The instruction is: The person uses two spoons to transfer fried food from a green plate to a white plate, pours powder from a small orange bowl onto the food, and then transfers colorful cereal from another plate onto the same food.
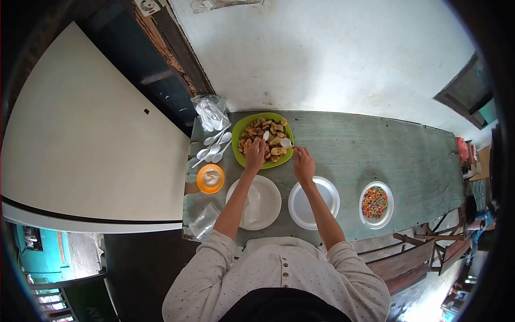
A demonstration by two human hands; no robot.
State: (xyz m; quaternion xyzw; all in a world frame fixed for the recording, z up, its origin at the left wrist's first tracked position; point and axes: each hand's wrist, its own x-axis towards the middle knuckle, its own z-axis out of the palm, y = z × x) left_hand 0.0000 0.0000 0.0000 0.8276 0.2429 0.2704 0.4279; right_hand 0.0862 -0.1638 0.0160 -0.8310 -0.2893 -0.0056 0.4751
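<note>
Brown fried-looking pieces (256, 129) fill a green bowl (236, 148) by the wall side of the table. My left hand (255, 155) is closed on a white plastic spoon (265, 136), its head over the pieces. From the bowl's right edge, my right hand (304, 165) grips a second white spoon (286, 143) that points left over the rim. Below my left forearm lies a large white plate (271, 206) with a whitish sheet on it. Partly under my right forearm is another white plate (306, 206).
Several white spoons (216, 148) and a plastic bag of spoons (211, 111) lie left of the bowl. An orange bowl (201, 178) holds pale contents, with a clear bag (205, 220) below it. A white dish (376, 224) of colourful bits stands right. A bench (402, 263) is beyond the table.
</note>
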